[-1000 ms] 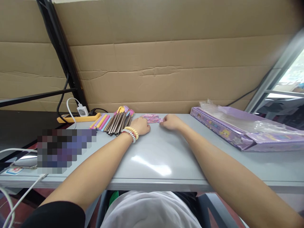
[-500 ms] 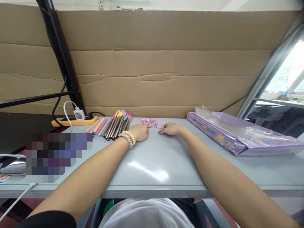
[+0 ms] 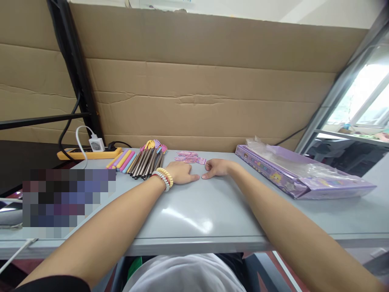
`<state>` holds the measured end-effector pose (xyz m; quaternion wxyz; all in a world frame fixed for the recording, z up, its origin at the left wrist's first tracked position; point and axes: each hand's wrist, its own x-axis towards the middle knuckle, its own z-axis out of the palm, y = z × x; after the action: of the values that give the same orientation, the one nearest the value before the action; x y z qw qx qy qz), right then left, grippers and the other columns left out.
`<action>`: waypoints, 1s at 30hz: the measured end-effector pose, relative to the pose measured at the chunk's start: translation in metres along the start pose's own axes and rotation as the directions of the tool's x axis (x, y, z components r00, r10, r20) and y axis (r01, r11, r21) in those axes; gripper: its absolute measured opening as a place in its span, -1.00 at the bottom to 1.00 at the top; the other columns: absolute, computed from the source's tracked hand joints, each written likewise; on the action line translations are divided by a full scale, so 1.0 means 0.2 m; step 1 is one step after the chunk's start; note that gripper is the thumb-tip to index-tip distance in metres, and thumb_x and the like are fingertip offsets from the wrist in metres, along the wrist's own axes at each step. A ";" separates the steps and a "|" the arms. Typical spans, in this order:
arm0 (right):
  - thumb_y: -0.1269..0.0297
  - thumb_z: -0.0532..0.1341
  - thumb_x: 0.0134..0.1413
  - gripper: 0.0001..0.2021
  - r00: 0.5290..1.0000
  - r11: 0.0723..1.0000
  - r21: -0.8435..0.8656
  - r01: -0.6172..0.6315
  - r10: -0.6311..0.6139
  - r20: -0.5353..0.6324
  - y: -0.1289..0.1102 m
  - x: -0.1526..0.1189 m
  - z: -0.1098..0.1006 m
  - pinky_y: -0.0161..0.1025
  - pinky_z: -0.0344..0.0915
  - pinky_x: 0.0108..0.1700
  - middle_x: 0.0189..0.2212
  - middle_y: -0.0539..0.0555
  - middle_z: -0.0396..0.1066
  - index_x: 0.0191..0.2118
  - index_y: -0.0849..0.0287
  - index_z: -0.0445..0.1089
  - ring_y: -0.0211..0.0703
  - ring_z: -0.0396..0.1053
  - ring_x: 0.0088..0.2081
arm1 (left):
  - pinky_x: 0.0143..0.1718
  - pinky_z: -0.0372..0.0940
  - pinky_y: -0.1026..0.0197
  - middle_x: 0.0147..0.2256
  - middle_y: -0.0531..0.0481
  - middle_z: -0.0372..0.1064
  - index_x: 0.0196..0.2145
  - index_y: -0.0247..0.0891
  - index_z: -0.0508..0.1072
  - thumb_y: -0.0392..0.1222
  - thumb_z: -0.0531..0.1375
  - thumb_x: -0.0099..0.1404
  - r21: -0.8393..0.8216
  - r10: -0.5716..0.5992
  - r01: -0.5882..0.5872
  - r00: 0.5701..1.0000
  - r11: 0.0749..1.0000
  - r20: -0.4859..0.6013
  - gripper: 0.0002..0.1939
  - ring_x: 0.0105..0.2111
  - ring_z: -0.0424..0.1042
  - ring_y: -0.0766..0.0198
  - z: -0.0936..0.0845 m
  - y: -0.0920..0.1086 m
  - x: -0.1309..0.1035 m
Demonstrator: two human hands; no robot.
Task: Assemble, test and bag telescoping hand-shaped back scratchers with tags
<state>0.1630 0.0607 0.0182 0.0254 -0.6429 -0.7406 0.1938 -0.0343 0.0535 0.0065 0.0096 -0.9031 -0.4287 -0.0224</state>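
Small pink printed strips [image 3: 187,157] lie in a loose pile near the back of the grey table. My left hand [image 3: 180,172], wearing beaded bracelets at the wrist, rests just in front of the pile with its thumb stretched to the right. A few of its fingers are partly hidden behind the hand. To the right, my right hand [image 3: 218,168] has bent fingers, with the thumb apart from the index finger. Its fingertips are close to a pink piece [image 3: 201,160] at the pile's right end; contact is unclear. I see nothing held in either hand.
Left of the pile lie pens with metallic barrels and coloured tops [image 3: 148,160], beside pastel sticks [image 3: 122,161]. A yellow power strip [image 3: 106,153] with a white plug sits farther left. On the right rests a purple box [image 3: 273,174] with clear plastic. Cardboard [image 3: 182,97] stands behind.
My left thumb has stretched out to the right. The right hand has opened its thumb away from the index finger. The view has tilted and shifted slightly.
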 end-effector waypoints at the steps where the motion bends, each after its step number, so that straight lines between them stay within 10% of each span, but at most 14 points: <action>1: -0.04 0.39 -0.45 -0.53 1.000 1.000 -0.004 -0.002 0.002 0.002 0.00 0.00 0.00 -0.31 0.02 -0.47 -0.56 -0.08 0.23 -0.50 0.13 0.18 -0.28 0.14 -0.50 | -0.32 0.24 0.07 -0.30 -0.18 0.46 -0.35 -0.24 0.45 0.34 -0.09 0.14 -0.015 0.006 -0.005 1.000 1.000 0.017 -0.39 -0.28 0.42 0.00 -0.01 -0.01 0.00; 14: -0.11 0.35 -0.40 -0.49 0.981 0.941 0.281 0.188 -0.193 -0.013 0.11 -0.05 0.03 -0.34 0.04 -0.46 -0.53 -0.10 0.20 -0.35 0.14 0.29 -0.31 0.13 -0.48 | -0.51 0.04 0.22 -0.46 0.02 0.34 -0.45 -0.20 0.27 0.40 0.14 -0.09 -0.237 -0.051 0.084 0.988 0.968 0.144 -0.43 -0.42 0.32 0.18 -0.02 -0.05 0.00; 30: -0.03 0.20 -0.12 -0.68 0.979 0.984 0.010 0.180 -0.178 -0.101 0.06 -0.11 0.05 -0.32 0.11 -0.43 -0.46 -0.03 0.31 -0.36 0.14 0.26 -0.25 0.22 -0.45 | -0.46 0.07 0.20 -0.36 -0.06 0.38 -0.42 -0.21 0.29 0.36 -0.02 0.13 -0.139 0.086 -0.083 0.996 0.987 0.015 -0.47 -0.39 0.33 0.16 0.00 -0.06 -0.08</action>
<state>0.1754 0.0390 0.0105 0.0860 -0.5823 -0.7913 0.1656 -0.0532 0.0491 0.0064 -0.0567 -0.9192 -0.3875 -0.0420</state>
